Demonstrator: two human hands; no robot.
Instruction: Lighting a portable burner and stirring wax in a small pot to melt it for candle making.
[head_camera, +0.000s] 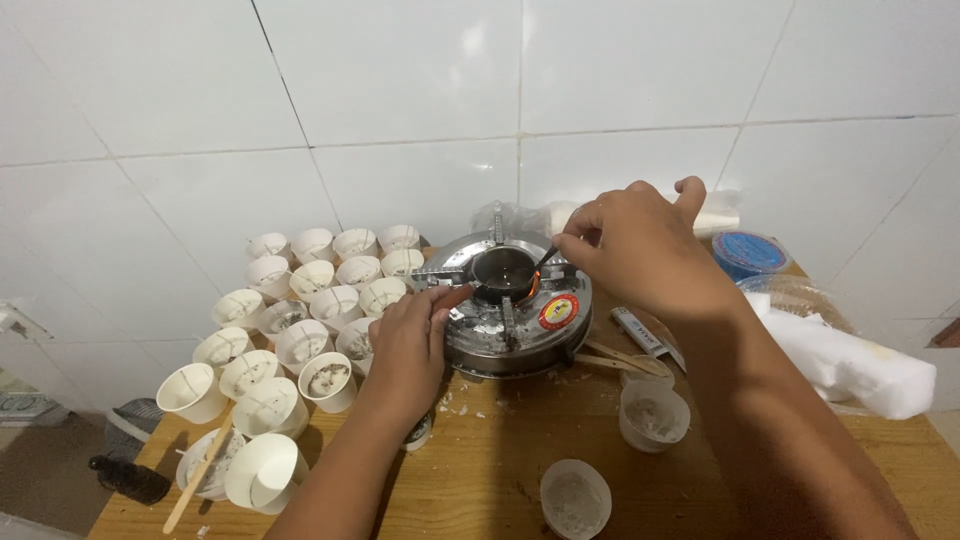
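Observation:
A round metal stove (505, 325) stands at the back of a wooden table (480, 470). On it sits a small dark pot (503, 272) with an orange glow at its right side. My left hand (408, 345) rests on the stove's left rim, index finger stretched toward the pot. My right hand (640, 245) hovers over the pot's right side and pinches a thin dark stick (545, 262) whose end dips into the pot.
Several white paper cups (300, 320) with wicks crowd the table's left side, some tipped over. Two plastic cups (655, 415) with residue stand in front. Flat wooden sticks (610, 357), a small tube (640, 335), a white block (850, 360) and a blue lid (750, 252) lie at right.

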